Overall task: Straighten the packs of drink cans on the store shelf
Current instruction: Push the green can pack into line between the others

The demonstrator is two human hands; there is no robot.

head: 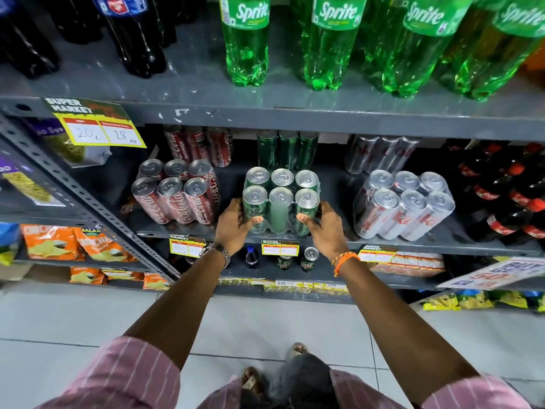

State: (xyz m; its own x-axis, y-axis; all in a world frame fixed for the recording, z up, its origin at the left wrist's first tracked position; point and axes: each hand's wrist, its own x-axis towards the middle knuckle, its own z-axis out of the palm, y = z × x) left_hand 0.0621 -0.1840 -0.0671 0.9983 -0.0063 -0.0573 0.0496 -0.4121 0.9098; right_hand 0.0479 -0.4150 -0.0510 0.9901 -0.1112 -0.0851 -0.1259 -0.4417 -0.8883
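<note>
Middle shelf point(324, 245), grey metal: three wrapped six-packs of cans stood in a front row.

Green pack point(280, 202): centre front, upright at the shelf edge. Left hand point(237, 224) was closed on its left side, thumb across the front; right hand point(324, 227) was closed on its right side, thumb likewise on the front.

Red pack point(177, 193): to the left, apart from the green one, leaning and turned askew.

Silver pack point(404, 203): to the right, well apart, also tilted.

Behind each, a further pack of matching colour.

Shelf above: green bottles point(247, 39) and dark bottles point(132, 33).

Shelf edge: yellow price tags point(280, 247).

Left wrist: watch point(218, 250). Right wrist: orange thread point(343, 261).
</note>
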